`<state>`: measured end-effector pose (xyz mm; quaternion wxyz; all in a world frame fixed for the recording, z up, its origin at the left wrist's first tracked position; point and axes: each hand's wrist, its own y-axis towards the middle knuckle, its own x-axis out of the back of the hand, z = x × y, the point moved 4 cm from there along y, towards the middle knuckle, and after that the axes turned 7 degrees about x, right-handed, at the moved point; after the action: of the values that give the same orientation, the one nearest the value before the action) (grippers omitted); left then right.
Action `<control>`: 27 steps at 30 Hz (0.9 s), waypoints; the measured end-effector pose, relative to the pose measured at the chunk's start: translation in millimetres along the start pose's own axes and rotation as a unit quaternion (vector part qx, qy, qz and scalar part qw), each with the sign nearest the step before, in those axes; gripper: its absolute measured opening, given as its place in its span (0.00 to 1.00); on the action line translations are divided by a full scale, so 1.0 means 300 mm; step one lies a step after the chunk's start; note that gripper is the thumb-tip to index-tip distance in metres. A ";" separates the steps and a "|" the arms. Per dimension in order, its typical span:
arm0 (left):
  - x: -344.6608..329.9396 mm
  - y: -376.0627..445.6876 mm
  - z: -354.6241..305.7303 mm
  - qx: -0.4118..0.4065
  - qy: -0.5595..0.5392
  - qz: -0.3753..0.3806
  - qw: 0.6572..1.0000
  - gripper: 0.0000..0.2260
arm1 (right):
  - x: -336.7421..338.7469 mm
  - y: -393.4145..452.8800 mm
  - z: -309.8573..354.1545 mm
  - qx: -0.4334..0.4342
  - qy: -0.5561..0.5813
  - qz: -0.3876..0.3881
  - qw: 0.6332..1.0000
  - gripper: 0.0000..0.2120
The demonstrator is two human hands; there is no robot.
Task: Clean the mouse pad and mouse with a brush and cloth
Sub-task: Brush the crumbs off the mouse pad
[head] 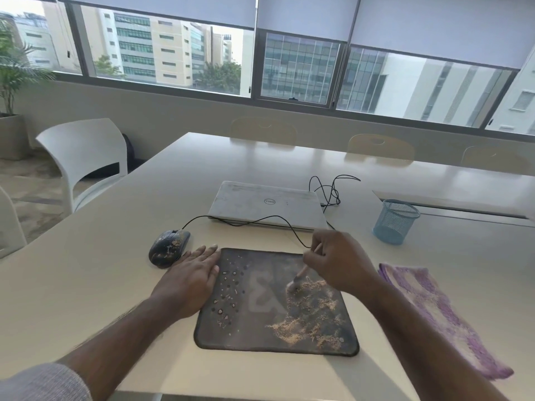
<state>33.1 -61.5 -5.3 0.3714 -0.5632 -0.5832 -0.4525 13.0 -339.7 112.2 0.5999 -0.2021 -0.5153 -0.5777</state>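
A dark mouse pad (260,328) lies on the table in front of me, strewn with tan dust on its right half and small crumbs on its left. My right hand (337,263) grips a small brush (299,277) whose bristles touch the dust near the pad's middle. My left hand (192,274) rests flat with straight fingers on the pad's left edge and the table. A black wired mouse (168,247), dusted with tan powder, sits just left of my left hand. A purple and white cloth (434,314) lies to the right of the pad.
A shut silver laptop (266,205) lies behind the pad, with the mouse cable (260,219) crossing its front. A blue mesh cup (395,221) stands at the right. A white chair (84,157) is at the table's left side.
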 end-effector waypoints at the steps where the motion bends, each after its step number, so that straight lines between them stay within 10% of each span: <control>1: 0.000 0.000 0.001 0.000 0.000 0.000 1.000 0.24 | 0.014 0.007 -0.004 -0.004 0.010 -0.018 1.000 0.10; 27: 0.002 0.001 -0.002 0.002 0.007 0.010 1.000 0.24 | 0.005 -0.015 -0.016 0.000 0.068 -0.044 0.997 0.11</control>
<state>33.2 -61.8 -4.5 0.3805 -0.5654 -0.5759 -0.4516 10.6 -345.4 110.0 0.6078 -0.1391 -0.4816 -0.6158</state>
